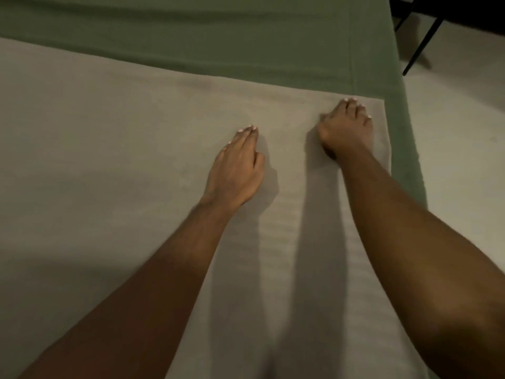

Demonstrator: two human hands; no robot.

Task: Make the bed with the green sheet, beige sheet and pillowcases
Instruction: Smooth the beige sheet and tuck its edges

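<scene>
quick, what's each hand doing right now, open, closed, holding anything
Left hand: open, fingers straight, flat on the beige sheet.
Right hand: open, fingers pressing the beige sheet near its corner, holding nothing.

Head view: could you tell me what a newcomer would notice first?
The left hand lies flat mid-frame on the beige sheet, and the right hand rests near its far right corner. Beyond, the green sheet shows along the far and right edges.
</scene>
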